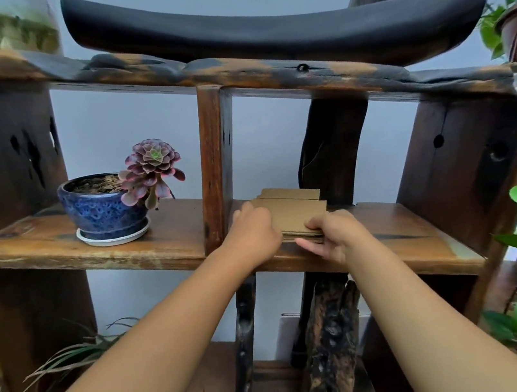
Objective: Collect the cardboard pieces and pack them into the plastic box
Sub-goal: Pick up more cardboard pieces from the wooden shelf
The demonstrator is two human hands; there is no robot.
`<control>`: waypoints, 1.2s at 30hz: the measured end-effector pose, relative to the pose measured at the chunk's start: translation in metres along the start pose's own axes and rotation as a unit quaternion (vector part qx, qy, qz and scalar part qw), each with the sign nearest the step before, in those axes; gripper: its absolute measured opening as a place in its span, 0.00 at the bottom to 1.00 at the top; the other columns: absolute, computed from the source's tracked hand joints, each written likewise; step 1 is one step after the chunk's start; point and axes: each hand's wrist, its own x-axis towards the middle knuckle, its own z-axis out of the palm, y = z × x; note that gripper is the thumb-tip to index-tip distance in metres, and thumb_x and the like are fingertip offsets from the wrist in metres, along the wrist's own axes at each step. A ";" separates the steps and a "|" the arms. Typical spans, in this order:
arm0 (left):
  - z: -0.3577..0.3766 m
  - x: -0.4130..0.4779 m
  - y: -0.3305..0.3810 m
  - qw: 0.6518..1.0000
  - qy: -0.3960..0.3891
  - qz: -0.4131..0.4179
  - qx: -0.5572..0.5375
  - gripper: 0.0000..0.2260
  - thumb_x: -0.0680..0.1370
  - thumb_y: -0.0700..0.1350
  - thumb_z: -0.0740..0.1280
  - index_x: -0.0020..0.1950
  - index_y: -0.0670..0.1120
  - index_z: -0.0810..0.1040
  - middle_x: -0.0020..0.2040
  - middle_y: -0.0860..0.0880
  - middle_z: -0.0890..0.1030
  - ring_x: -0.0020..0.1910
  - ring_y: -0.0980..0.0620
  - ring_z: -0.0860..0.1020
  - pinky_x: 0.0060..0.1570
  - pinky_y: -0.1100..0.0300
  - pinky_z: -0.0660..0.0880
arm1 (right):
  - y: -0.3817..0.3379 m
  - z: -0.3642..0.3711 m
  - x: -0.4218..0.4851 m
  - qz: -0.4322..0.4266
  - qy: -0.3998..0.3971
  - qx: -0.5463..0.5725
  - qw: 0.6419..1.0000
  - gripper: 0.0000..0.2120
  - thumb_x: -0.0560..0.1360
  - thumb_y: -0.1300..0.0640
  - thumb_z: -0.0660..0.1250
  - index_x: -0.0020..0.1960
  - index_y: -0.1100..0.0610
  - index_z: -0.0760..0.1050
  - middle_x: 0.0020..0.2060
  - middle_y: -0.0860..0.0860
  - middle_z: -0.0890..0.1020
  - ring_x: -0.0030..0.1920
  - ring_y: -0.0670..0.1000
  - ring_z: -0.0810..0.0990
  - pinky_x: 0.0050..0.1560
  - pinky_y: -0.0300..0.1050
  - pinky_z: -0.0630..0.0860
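Standing at a rough wooden shelf unit, the person reaches both arms to its middle board, where the cardboard pieces lie flat in a loose, staggered stack right behind the front edge, easy to slide off. A dark curved slab rests on the board above, and an upright post stands just left of the stack, crowding the left hand, which lies curled on the stack's near left corner. The right hand pinches the stack's front edge, thumb beneath and fingers on top, seemingly to lift the lot together. A blue pot with a purple succulent sits well left, beyond the post. I see no plastic box anywhere.
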 end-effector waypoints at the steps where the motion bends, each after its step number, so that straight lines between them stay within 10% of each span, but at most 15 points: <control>1: -0.002 -0.005 0.002 1.000 0.009 0.004 -0.008 0.13 0.79 0.47 0.60 0.54 0.40 0.79 0.60 0.41 0.71 0.59 0.40 0.72 0.63 0.49 0.71 | 0.001 -0.005 -0.011 -0.010 0.000 0.014 1.000 0.09 0.76 0.72 0.63 0.55 0.65 0.72 0.62 0.63 0.75 0.61 0.64 0.76 0.28 0.48 0.83; 10: -0.008 -0.050 0.011 0.972 -0.036 -0.067 -0.223 0.25 0.77 0.55 0.66 0.69 0.42 0.68 0.65 0.44 0.75 0.62 0.43 0.76 0.57 0.49 0.77 | 0.031 -0.049 -0.085 -0.054 0.015 0.013 0.998 0.17 0.76 0.72 0.64 0.63 0.63 0.71 0.62 0.60 0.76 0.59 0.60 0.79 0.36 0.46 0.83; 17: 0.025 -0.098 0.011 0.854 -0.192 -0.162 -0.455 0.15 0.79 0.50 0.67 0.62 0.45 0.75 0.51 0.48 0.82 0.45 0.51 0.81 0.36 0.55 0.81 | 0.066 -0.078 -0.138 -0.053 0.039 -0.028 0.997 0.17 0.77 0.71 0.63 0.63 0.60 0.71 0.60 0.57 0.77 0.57 0.58 0.81 0.37 0.45 0.83; 26: 0.045 -0.191 0.071 0.859 -0.231 -0.123 -0.440 0.17 0.79 0.47 0.67 0.65 0.43 0.71 0.60 0.42 0.81 0.51 0.47 0.82 0.34 0.56 0.81 | 0.096 -0.143 -0.234 -0.055 0.105 -0.154 0.981 0.08 0.76 0.65 0.63 0.52 0.56 0.73 0.52 0.54 0.80 0.52 0.53 0.81 0.42 0.52 0.85; 36: 0.116 -0.325 0.194 0.873 -0.352 -0.020 -0.337 0.17 0.79 0.48 0.67 0.66 0.46 0.72 0.59 0.45 0.79 0.53 0.47 0.80 0.42 0.50 0.84 | 0.155 -0.278 -0.399 -0.006 0.279 -0.210 0.937 0.16 0.77 0.59 0.67 0.63 0.60 0.69 0.58 0.57 0.78 0.47 0.54 0.83 0.34 0.48 0.84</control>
